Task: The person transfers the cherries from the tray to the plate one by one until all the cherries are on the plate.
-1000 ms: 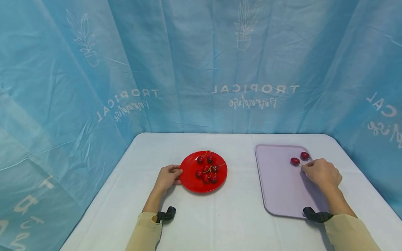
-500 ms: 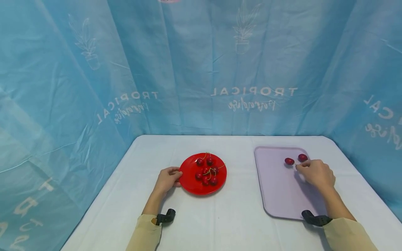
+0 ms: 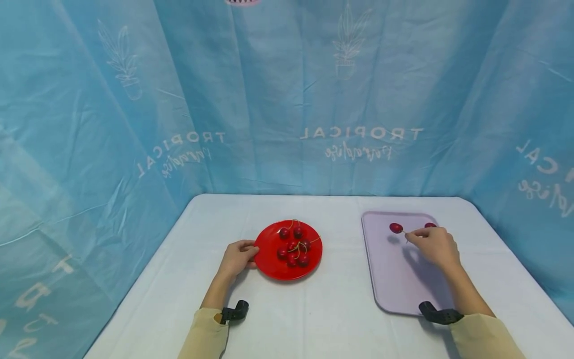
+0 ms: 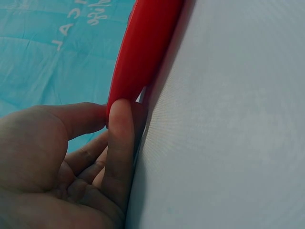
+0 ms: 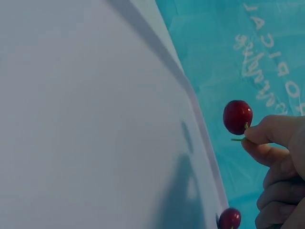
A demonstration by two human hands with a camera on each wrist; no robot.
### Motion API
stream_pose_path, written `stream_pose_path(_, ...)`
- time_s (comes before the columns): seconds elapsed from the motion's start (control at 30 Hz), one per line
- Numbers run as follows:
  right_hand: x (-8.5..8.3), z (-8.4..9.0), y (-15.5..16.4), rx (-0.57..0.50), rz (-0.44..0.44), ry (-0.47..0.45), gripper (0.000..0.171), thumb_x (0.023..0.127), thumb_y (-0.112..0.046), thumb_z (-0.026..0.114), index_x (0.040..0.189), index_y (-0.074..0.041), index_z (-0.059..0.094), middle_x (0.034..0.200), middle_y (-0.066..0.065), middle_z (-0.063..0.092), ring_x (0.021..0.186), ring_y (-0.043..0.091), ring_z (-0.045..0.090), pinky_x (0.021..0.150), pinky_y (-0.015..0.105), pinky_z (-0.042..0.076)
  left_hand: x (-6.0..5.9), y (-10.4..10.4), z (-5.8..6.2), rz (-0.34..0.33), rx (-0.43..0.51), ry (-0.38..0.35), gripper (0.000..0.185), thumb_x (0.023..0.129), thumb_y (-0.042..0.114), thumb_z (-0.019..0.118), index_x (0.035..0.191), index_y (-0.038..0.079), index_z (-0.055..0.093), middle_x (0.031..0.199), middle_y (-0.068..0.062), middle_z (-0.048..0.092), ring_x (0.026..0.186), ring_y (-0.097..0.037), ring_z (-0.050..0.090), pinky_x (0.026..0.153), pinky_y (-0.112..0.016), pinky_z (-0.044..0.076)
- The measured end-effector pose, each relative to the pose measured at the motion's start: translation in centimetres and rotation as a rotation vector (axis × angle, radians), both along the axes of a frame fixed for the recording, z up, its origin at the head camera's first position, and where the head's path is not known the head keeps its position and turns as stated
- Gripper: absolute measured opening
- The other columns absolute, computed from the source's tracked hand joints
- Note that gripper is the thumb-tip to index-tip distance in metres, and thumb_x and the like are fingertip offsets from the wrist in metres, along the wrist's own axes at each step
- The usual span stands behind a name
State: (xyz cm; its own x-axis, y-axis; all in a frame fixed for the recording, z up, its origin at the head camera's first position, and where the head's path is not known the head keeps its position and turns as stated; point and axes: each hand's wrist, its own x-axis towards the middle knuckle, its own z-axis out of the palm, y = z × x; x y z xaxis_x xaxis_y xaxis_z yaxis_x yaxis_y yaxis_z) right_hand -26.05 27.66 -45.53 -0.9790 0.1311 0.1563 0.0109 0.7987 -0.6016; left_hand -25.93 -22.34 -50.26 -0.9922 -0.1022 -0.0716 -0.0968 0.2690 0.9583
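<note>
A pale blue curtain [image 3: 287, 99] printed with plants and the word TROPICAL hangs behind and to both sides of a table under a white cloth [image 3: 323, 309]. On the cloth, under the right hand [image 3: 434, 245], lies a lilac tray [image 3: 390, 279]. Beside the left hand [image 3: 236, 256] sits a red plate [image 3: 274, 267] with a heap of stemmed cherries [image 3: 293, 247]. The left hand holds the plate's near-left rim, thumb on top and curled fingers [image 4: 119, 143] tucked under the edge. The right hand's thumb and forefinger pinch the stem of a cherry [image 3: 396, 228], with the other fingers curled in. This cherry hangs clear above the tray, casting a shadow on it. Its stem runs roughly level, fruit end pointing away from the fingertips toward the plate side. A second cherry [image 3: 430, 225] lies on the tray just beyond the knuckles.
</note>
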Motion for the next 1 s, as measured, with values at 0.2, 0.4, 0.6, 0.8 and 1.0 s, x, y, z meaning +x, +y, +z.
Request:
stream_pose_path(0.2, 0.1, 0.5, -1.4, -0.038, 0.063, 0.045, 0.044, 0.090, -0.038, 0.065, 0.100, 0.004, 0.073, 0.099, 0.021, 0.067, 0.083, 0.029, 0.057, 0.059, 0.032, 0.044, 0.0, 0.0, 0.0, -0.011, 0.002, 0.005, 0.035, 0.092, 0.017, 0.065, 0.123, 0.002, 0.060, 0.099, -0.011, 0.066, 0.061, -0.020, 0.064, 0.064, -0.031, 0.057)
stream_pose_path(0.4, 0.0, 0.3, -2.6, -0.053, 0.100, 0.084, 0.039, 0.089, -0.034, 0.067, 0.098, 0.003, 0.074, 0.095, 0.018, 0.070, 0.080, 0.027, 0.058, 0.060, 0.032, 0.046, 0.4, -0.4, -0.1, 0.005, -0.014, -0.003, 0.034, 0.092, 0.017, 0.065, 0.122, 0.002, 0.060, 0.097, -0.011, 0.065, 0.060, -0.020, 0.063, 0.063, -0.031, 0.057)
stream_pose_path(0.6, -0.1, 0.5, -4.0, -0.068, 0.111, 0.072, 0.039, 0.089, -0.035, 0.067, 0.102, 0.002, 0.073, 0.097, 0.017, 0.070, 0.084, 0.028, 0.059, 0.062, 0.032, 0.047, 0.7, -0.5, -0.1, 0.015, -0.014, -0.012, 0.034, 0.092, 0.016, 0.065, 0.122, 0.001, 0.060, 0.096, -0.012, 0.065, 0.060, -0.019, 0.064, 0.063, -0.031, 0.057)
stream_pose_path(0.8, 0.1, 0.8, -5.4, -0.091, 0.119, 0.067, 0.038, 0.089, -0.034, 0.067, 0.103, 0.001, 0.073, 0.096, 0.015, 0.070, 0.081, 0.026, 0.058, 0.060, 0.031, 0.048, 0.6, -0.2, -0.1, 0.007, -0.004, -0.008, 0.034, 0.092, 0.016, 0.065, 0.122, 0.000, 0.060, 0.096, -0.012, 0.065, 0.061, -0.020, 0.063, 0.062, -0.030, 0.057)
stream_pose_path(1.0, 0.3, 1.3, -6.5, -0.120, 0.127, 0.076, 0.036, 0.089, -0.033, 0.068, 0.103, -0.001, 0.073, 0.097, 0.015, 0.070, 0.084, 0.027, 0.059, 0.062, 0.030, 0.050, 0.2, 0.0, 0.1, -0.004, 0.003, 0.000, 0.035, 0.092, 0.017, 0.065, 0.123, 0.001, 0.060, 0.097, -0.012, 0.065, 0.061, -0.020, 0.063, 0.062, -0.030, 0.057)
